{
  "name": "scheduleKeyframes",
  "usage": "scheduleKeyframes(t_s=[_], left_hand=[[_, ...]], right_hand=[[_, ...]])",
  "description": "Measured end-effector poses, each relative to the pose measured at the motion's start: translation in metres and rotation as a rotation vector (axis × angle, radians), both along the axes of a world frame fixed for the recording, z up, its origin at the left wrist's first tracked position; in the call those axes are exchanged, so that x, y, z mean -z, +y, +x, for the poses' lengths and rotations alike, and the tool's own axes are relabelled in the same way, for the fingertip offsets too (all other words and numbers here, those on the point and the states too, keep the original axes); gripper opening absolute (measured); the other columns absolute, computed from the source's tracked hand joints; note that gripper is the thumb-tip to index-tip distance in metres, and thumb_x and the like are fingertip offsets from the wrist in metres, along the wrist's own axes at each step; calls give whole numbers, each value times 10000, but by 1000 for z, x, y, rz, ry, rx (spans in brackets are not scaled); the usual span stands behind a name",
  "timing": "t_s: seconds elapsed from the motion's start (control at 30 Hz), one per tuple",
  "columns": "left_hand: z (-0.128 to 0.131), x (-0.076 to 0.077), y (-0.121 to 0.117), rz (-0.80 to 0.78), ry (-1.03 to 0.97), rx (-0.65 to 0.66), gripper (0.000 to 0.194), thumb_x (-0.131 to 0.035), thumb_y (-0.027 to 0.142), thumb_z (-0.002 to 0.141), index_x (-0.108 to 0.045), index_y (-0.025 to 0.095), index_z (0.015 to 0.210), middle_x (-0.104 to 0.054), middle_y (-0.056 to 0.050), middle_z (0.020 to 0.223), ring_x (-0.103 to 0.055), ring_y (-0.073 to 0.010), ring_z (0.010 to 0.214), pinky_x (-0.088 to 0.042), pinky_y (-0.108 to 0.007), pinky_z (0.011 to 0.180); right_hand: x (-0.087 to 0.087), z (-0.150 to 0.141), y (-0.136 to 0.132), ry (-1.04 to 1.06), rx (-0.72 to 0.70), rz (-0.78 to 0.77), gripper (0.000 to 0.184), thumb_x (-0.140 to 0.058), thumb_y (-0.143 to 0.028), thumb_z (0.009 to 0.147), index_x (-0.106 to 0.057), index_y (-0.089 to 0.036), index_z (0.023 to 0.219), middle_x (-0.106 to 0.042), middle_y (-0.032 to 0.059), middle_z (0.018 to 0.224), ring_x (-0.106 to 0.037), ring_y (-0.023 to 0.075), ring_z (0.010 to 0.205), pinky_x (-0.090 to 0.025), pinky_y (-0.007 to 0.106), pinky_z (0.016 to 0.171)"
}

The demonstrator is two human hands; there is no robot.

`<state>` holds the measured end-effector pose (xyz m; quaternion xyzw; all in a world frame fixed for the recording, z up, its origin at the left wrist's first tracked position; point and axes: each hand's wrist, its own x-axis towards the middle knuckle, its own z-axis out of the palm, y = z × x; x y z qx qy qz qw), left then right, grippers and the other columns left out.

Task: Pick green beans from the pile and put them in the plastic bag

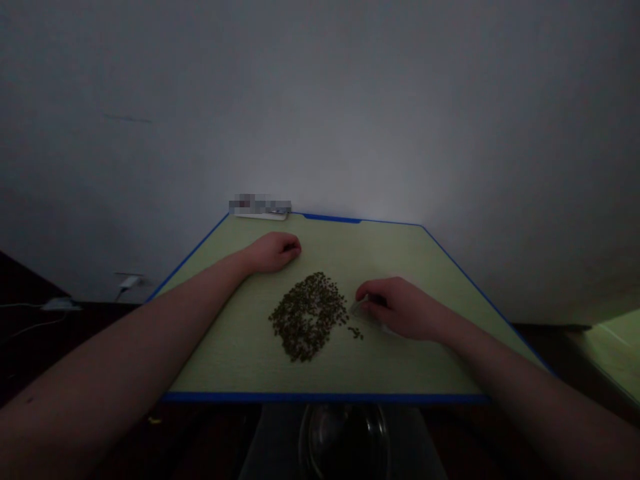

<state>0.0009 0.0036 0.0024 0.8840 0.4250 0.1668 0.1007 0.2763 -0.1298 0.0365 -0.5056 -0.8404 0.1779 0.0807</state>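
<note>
A spread pile of small dark brown-green grains, like seeds or dried beans, lies on the pale yellow-green tabletop. Several loose grains sit just off its right side. My left hand rests loosely curled on the table beyond the pile's upper left, with nothing visible in it. To the right of the pile, my right hand pinches a thin, clear flat piece. Its near end comes close to the grains; most of it is hidden under my fingers, and its kind is unclear.
Blue edging runs round the table. A shiny metal bowl sits at my lap below the near edge. At the far left corner is a white flat object, partly blurred out. Behind stands a plain wall; a plugged-in charger is at left.
</note>
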Motion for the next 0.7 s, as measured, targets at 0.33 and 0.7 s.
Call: scheduleKeyframes(t_s=[0.33, 0.7], left_hand=[[1, 0, -1, -11, -8, -5, 251, -447, 338, 797, -622, 162, 833, -626, -24, 732, -516, -129, 635, -359, -246, 594], [-1, 3, 2, -4, -2, -1, 270, -434, 353, 801, -622, 164, 844, -626, -29, 739, -514, -135, 639, -356, -253, 593]], right_hand=[[1, 0, -5, 15, -62, -48, 195, -494, -226, 814, -655, -203, 921, -611, -1, 641, -495, 108, 545, -305, 229, 507], [5, -7, -11, 12, 43, 32, 203, -504, -220, 795, -665, -199, 917, -628, -2, 607, -512, 111, 520, -311, 236, 512]])
